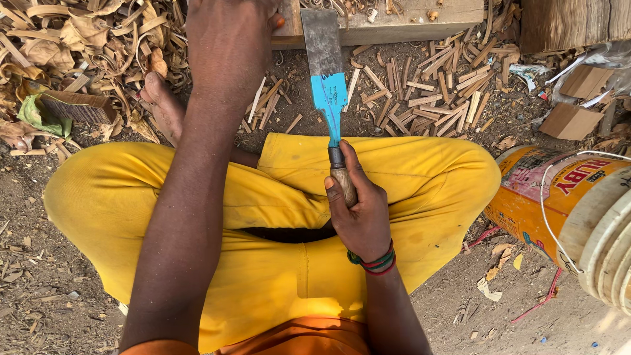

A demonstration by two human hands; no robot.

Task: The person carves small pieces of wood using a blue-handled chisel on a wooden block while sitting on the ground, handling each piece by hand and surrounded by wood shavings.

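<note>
My right hand (360, 210) is closed around the wooden handle of a broad cleaver-like knife (327, 72), whose grey blade has a blue-painted lower part and points away from me toward a wooden block (394, 23). My left hand (230, 29) reaches forward to the top of the view, next to the left end of that block; its fingers are mostly out of frame, and something small and orange shows at its right edge. I sit cross-legged in yellow trousers (282, 197), one bare foot (161, 105) on the ground at the left.
Many short split wood sticks (434, 85) and curled shavings (79, 39) cover the dirt in front. A yellow-orange plastic bucket (565, 210) lies on its side at the right. Cardboard pieces (572, 118) and a log (572, 23) are at the upper right.
</note>
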